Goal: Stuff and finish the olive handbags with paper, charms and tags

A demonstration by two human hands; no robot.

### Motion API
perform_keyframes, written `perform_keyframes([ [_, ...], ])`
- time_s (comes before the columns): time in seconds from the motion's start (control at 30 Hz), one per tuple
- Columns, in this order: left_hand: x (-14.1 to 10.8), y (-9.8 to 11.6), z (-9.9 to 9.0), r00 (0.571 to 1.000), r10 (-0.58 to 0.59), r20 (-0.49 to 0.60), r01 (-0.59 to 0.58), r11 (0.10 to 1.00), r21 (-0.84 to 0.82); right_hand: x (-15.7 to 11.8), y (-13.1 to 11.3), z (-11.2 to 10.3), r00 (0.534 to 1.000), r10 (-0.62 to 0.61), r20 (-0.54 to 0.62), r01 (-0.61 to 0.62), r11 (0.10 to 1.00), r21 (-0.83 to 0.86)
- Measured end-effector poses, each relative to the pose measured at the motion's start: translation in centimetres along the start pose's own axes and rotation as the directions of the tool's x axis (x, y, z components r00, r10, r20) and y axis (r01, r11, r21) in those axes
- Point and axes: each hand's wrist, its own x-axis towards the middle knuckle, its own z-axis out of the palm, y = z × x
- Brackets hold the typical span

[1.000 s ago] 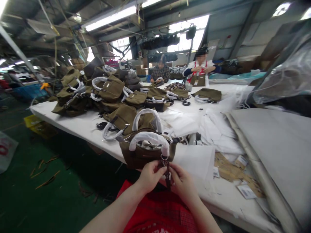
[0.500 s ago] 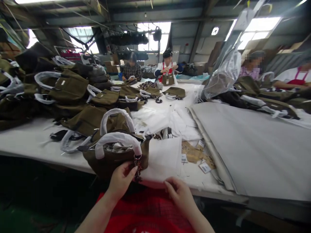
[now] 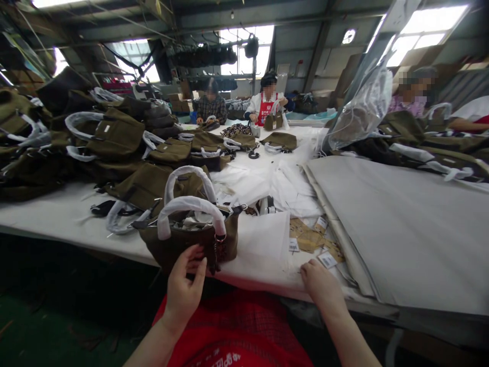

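An olive-brown handbag point(image 3: 158, 250) stands upright at the table's front edge, its two handles point(image 3: 191, 204) wrapped in white film. From the right end of the front handle hangs a dark beaded tassel charm point(image 3: 219, 252). My left hand point(image 3: 187, 280) is in front of the bag, just left of the charm, thumb and fingers apart and nothing visible between them. Farther right, my right hand point(image 3: 323, 283) is at the table edge with its fingers curled together; whatever they pinch, if anything, is hidden. Close beyond it lie white barcode tags point(image 3: 327, 259).
Olive bags point(image 3: 114, 137) are piled along the left side. White sheets point(image 3: 263, 237) lie beside the handbag, and a large pale sheet point(image 3: 397, 229) covers the right. A clear plastic bag point(image 3: 362, 112) hangs above. Co-workers point(image 3: 267, 104) sit across the table.
My left hand has come off the charm and its fingers have spread. My right hand has moved right, toward the tags. The co-worker in red has shifted a bag.
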Motion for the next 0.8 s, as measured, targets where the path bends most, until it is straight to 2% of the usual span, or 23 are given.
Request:
perform_keyframes([
  [0.07,-0.2,0.2,-0.5,0.990,0.081,-0.112,-0.082,0.997,-0.006,0.4,-0.1,-0.4,1.000,-0.011,0.029,0.012,1.000,-0.025],
  [0.1,-0.3,0.3,-0.7,0.985,0.113,-0.133,-0.116,0.993,-0.010,0.6,0.0,-0.7,0.999,-0.018,0.043,0.019,0.999,-0.034],
  [0.2,-0.5,0.8,-1.7,0.974,0.185,-0.129,-0.190,0.981,-0.028,0.7,0.7,-1.4,0.995,-0.004,0.095,0.009,0.998,-0.061],
  [0.3,-0.9,1.4,-2.3,0.968,0.225,-0.112,-0.227,0.974,-0.004,0.0,2.3,-2.1,0.988,0.066,0.141,-0.054,0.995,-0.089],
  [0.43,-1.4,2.1,-2.3,0.963,0.269,-0.022,-0.269,0.963,-0.007,-1.4,4.9,-3.3,0.973,0.161,0.163,-0.145,0.983,-0.109],
  [0.53,-1.6,2.4,-2.0,0.950,0.306,0.065,-0.305,0.952,-0.015,-2.0,5.8,-4.5,0.956,0.232,0.180,-0.217,0.971,-0.095],
  [0.67,-1.8,2.3,-1.4,0.937,0.317,0.149,-0.318,0.948,-0.017,-2.6,4.8,-6.7,0.927,0.287,0.240,-0.278,0.958,-0.070],
  [0.8,-2.0,2.0,-1.2,0.927,0.319,0.199,-0.323,0.946,-0.010,-3.8,2.6,-8.6,0.907,0.410,0.094,-0.408,0.912,-0.038],
])
